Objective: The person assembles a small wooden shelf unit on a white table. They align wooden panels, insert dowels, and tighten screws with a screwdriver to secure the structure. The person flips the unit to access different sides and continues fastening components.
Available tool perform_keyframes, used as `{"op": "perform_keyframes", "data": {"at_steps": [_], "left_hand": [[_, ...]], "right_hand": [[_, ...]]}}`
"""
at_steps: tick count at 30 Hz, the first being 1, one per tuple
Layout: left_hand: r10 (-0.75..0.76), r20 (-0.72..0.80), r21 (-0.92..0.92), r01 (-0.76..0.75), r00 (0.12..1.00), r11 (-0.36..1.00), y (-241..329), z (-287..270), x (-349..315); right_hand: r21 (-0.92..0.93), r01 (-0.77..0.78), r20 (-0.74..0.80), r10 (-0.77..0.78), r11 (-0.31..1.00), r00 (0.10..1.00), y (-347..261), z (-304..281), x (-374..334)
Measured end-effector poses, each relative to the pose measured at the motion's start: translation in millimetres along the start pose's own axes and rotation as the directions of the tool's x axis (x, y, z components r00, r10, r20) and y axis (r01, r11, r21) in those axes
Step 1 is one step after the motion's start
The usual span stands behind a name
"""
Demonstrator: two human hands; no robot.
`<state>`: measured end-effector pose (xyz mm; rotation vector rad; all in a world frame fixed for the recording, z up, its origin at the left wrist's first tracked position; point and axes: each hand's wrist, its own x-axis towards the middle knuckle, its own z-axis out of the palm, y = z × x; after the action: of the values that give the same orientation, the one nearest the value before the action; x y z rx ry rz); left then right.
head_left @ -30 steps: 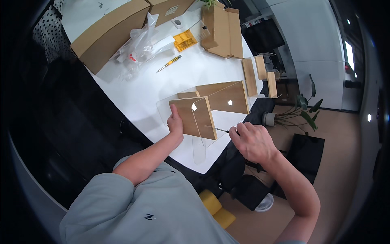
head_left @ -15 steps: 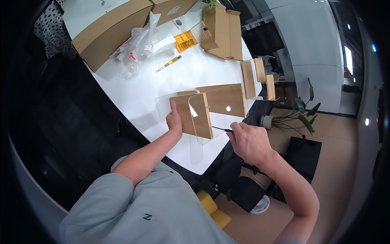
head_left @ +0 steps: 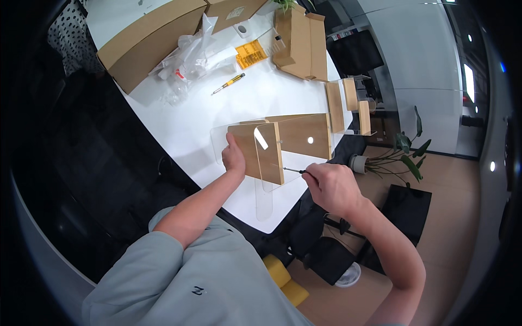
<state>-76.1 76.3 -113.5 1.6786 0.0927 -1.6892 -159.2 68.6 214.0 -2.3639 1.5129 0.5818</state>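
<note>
A small stand of wooden boards (head_left: 244, 142) and clear acrylic panels (head_left: 264, 201) stands at the near corner of the white table (head_left: 185, 125). My left hand (head_left: 233, 156) grips the nearer wooden board at its left edge, thumb up along its face. In my right hand (head_left: 334, 187) is a screwdriver (head_left: 294, 170), the fingers wrapped round its handle. Its thin shaft points left, the tip at the clear panel against the board's right edge. Whether the tip sits in a screw is too small to tell. A second wooden board (head_left: 304, 136) stands behind, farther right.
Beyond lie a yellow pen-like tool (head_left: 228, 84), crumpled clear plastic (head_left: 187, 60), an orange printed sheet (head_left: 251, 53) and opened cardboard boxes (head_left: 300, 43). Another wood-and-acrylic stand (head_left: 335, 106) is at the table's right edge. A potted plant (head_left: 357, 163) and black chair (head_left: 329, 259) are off to the right.
The view has shifted slightly. My right hand has turned a little around the screwdriver handle, while the left keeps its hold on the board.
</note>
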Motion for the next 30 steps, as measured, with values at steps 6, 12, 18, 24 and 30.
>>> {"op": "perform_keyframes", "data": {"at_steps": [6, 12, 18, 24, 30], "left_hand": [[-0.013, 0.003, 0.006, 0.013, 1.0, 1.0, -4.5, -1.7, 5.1], [-0.023, -0.018, 0.04, 0.023, 1.0, 0.999, 3.1, 3.5, -1.9], [-0.01, 0.013, 0.01, 0.01, 1.0, 1.0, 6.8, 5.5, -7.5], [-0.033, 0.005, 0.049, 0.032, 0.999, 0.998, 9.3, 4.8, -12.0], [-0.01, -0.009, 0.059, 0.011, 1.0, 0.998, 6.8, 1.3, -2.7]], "right_hand": [[0.384, -0.429, 0.198, 0.38, 0.818, 0.903, 1.2, 4.2, 6.5], [-0.22, 0.071, -0.02, -0.077, 0.973, 0.997, -10.8, -8.1, -1.7], [-0.494, 0.405, -0.009, -0.471, 0.769, 0.882, 6.0, -7.7, -0.5], [-0.239, 0.231, -0.036, -0.246, 0.943, 0.969, 14.1, 6.7, -3.8], [0.378, -0.498, 0.296, 0.408, 0.78, 0.864, 15.2, 6.9, 12.7]]}}
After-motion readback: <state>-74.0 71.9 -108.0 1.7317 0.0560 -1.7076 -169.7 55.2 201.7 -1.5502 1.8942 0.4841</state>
